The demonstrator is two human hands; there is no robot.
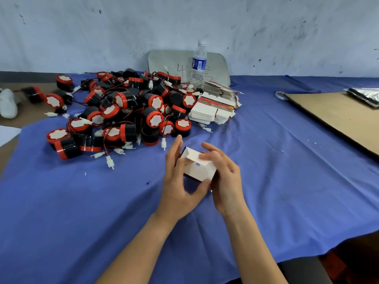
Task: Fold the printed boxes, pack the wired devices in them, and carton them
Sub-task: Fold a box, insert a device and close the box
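A small printed box [198, 168], white on the inside, is held above the blue cloth at the centre. My left hand [180, 181] grips its left side, thumb under the near edge. My right hand [223, 177] holds its right side, with fingers pressing a white flap on top. A heap of black and red wired devices [123, 111] with white plugs lies to the far left. Flat unfolded printed boxes [213, 108] are stacked beside the heap.
A blue cloth [287, 171] covers the table. A water bottle [198, 62] stands at the back before a grey board. A brown cardboard sheet [338, 117] lies at the right, with a tape roll [281, 95] and a silvery bag [367, 95]. A rubber band [224, 127] lies near the stacks.
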